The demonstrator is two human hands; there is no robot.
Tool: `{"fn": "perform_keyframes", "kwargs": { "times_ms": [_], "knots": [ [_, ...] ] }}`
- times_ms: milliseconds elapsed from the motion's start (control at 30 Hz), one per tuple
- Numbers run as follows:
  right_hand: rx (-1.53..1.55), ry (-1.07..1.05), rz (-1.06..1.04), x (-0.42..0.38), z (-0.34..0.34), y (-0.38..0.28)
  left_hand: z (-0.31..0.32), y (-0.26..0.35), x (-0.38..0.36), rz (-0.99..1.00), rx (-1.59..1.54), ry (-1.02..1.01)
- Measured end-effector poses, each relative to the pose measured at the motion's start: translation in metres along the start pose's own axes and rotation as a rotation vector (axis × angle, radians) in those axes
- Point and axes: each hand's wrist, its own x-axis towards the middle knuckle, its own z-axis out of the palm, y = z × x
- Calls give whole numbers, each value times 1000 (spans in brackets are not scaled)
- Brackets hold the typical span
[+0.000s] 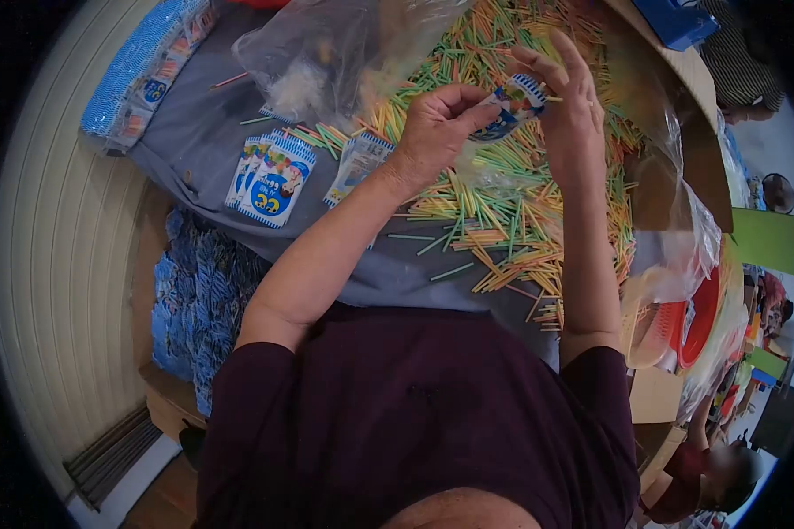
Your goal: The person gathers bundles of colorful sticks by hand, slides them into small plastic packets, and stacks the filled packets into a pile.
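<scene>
My left hand (pixel 438 128) pinches a small printed packet (pixel 514 104), blue and white with striped ends, between thumb and fingers. My right hand (pixel 575 101) is raised at the packet's right edge, its fingers stretched out and apart. Under both hands spreads a large heap of thin green, orange and yellow sticks (pixel 503 220). Left of my left forearm, a fanned set of similar packets (pixel 275 182) lies face up on the grey cloth (pixel 212 115). Another small pile of packets (pixel 359 165) rests beside my left wrist, partly covered by the forearm.
A clear plastic bag (pixel 304 57) lies at the back. Bundled packets (pixel 150 75) line the far left edge. Below them stands a carton full of blue packets (pixel 198 291). Cardboard (pixel 706 159) and red baskets (pixel 701 317) are on the right. Another person (pixel 701 480) is at lower right.
</scene>
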Motion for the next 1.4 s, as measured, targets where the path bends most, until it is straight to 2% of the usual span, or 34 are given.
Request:
{"fn": "perform_keyframes", "kwargs": {
  "times_ms": [67, 133, 200, 267, 333, 400, 433, 467, 533, 600, 633, 733, 767, 800, 867, 900, 967, 1000, 1067, 1100, 1167, 1267, 1300, 1333, 1400],
  "knots": [
    [34, 1, 9, -2, -7, 13, -1, -2, -1, 13, -46, -22],
    [-218, -137, -16, -8, -5, 14, -3, -3, -6, 7, 3, -49],
    [-288, -125, -20, -12, 2, 14, -7, -4, -13, -9, 10, -46],
    [112, -222, 186, -7, -1, 21, -7, -5, -19, -30, 11, -72],
    [129, -252, 191, -5, -6, 20, -5, 1, -26, -48, -40, -46],
    [-340, -373, 190, -5, -2, 14, -8, -2, -27, -20, 37, -76],
    [-478, -477, 155, -2, -2, 11, -9, -3, -28, -11, 54, -76],
    [-474, -479, 152, -4, -1, 13, -11, -2, -30, 0, 74, -73],
    [-346, -305, 81, -9, 2, 22, -12, 1, -31, -16, 33, -53],
    [-116, -28, 134, 2, 1, 28, -16, 4, -32, -27, -5, -14],
    [-107, -47, 136, 2, 5, 27, -17, 4, -30, -4, 14, -15],
    [-6, 78, -77, -8, 9, 12, -16, 4, -27, 30, 49, -13],
    [-135, -214, -180, -7, -8, 25, -14, 5, -26, 38, 44, -15],
    [-138, -213, -178, -12, -5, 23, -12, 5, -27, 43, 37, -18],
    [-433, -330, -68, -27, 6, 15, -16, -1, -28, 11, 64, -38],
    [-367, -337, 33, -28, 3, 10, -21, -3, -30, -15, 97, -47],
    [-171, -157, -43, -32, 7, 18, -20, -5, -32, -3, 0, -8],
    [-105, -129, -4, -32, 11, 14, -24, -6, -33, 65, 76, -14],
    [-210, -172, 153, -36, -11, 38, -30, 1, -38, 69, 100, -40],
    [-193, -200, 151, -39, -2, 38, -32, 15, -48, 78, 115, -12],
    [-401, -161, 18, -45, 5, 30, -28, 38, -63, 284, 438, -48],
    [-493, -199, -334, -46, 43, 6, -53, 37, -81, 362, 810, -23],
    [-277, -154, -195, -52, 60, 2, -63, 33, -88, 351, 723, -14],
    [-345, -217, -263, -52, 66, -2, -70, 30, -90, 339, 633, -16],
    [-411, -322, -327, -47, 69, 3, -62, 35, -96, 303, 385, 132]
  ]
}}
